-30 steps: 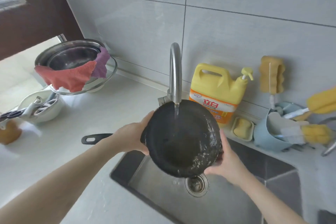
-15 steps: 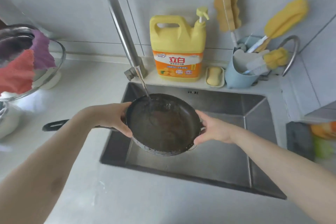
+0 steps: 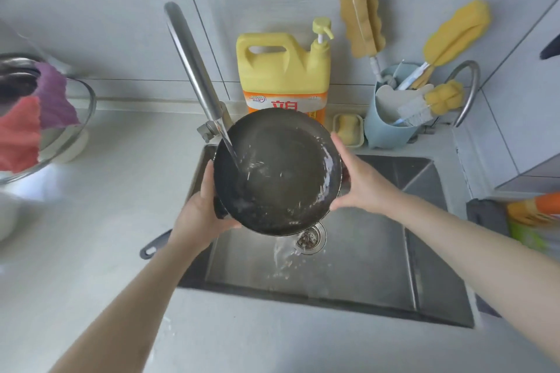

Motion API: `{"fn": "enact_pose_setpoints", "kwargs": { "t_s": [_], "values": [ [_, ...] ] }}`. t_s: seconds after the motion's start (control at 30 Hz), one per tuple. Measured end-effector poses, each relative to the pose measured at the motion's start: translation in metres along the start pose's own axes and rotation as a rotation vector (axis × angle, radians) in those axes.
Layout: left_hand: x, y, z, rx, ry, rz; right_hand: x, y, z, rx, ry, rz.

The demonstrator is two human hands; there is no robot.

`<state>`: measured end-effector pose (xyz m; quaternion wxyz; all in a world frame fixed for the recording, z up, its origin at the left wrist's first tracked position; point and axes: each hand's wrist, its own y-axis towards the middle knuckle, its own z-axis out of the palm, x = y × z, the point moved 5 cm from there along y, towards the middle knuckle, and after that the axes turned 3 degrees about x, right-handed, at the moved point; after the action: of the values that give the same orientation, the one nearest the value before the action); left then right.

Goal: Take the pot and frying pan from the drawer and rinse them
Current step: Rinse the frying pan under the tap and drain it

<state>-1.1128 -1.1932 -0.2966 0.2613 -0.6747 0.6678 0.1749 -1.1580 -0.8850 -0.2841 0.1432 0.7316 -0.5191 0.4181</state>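
Your left hand [image 3: 198, 215] curls its fingers round the frying pan [image 3: 277, 172] where the handle [image 3: 156, 245] joins; your right hand [image 3: 360, 179] presses straight fingers and thumb against the opposite rim. The pan tilts over the sink [image 3: 424, 291], under the tap [image 3: 194, 66], and water spills toward the drain [image 3: 310, 238]. Behind it on the worktop's back edge stand a detergent jug [image 3: 283, 70], soap dish [image 3: 348, 129] and brush holder [image 3: 391, 127].
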Motion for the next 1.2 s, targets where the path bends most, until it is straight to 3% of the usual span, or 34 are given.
{"fn": "enact_pose_setpoints", "kwargs": {
  "t_s": [0.1,0.23,0.33,0.53,0.67,0.77,0.93,1.03,1.13,1.2],
  "values": [
    [-0.003,-0.012,0.015,-0.197,0.052,0.103,0.002,-0.003,-0.011,-0.037,-0.104,-0.068],
    [0.003,-0.030,0.023,-0.317,0.098,0.057,0.004,-0.013,-0.007,-0.127,-0.201,-0.222],
    [0.008,-0.040,0.022,-0.370,0.151,0.077,0.002,-0.020,0.004,-0.194,-0.248,-0.291],
    [0.005,-0.054,0.017,-0.486,0.142,0.062,0.012,-0.038,0.010,-0.497,-0.409,-0.418],
    [-0.007,-0.058,0.009,-0.533,0.127,0.056,0.018,-0.043,-0.002,-0.561,-0.423,-0.415],
    [-0.026,-0.058,-0.010,-0.511,-0.002,-0.025,0.034,-0.051,-0.016,-0.614,-0.400,-0.529],
    [-0.051,-0.063,-0.029,-0.814,0.184,0.366,0.052,-0.061,-0.037,-0.698,-0.340,-0.689],
    [-0.056,-0.059,-0.024,-0.796,0.194,0.359,0.053,-0.062,-0.038,-0.702,-0.358,-0.718],
    [-0.044,-0.049,-0.011,-0.557,0.044,0.134,0.032,-0.054,-0.034,-0.544,-0.344,-0.503],
    [-0.036,-0.039,0.000,-0.404,0.013,0.127,0.016,-0.046,-0.031,-0.372,-0.293,-0.314]
  ]
}}
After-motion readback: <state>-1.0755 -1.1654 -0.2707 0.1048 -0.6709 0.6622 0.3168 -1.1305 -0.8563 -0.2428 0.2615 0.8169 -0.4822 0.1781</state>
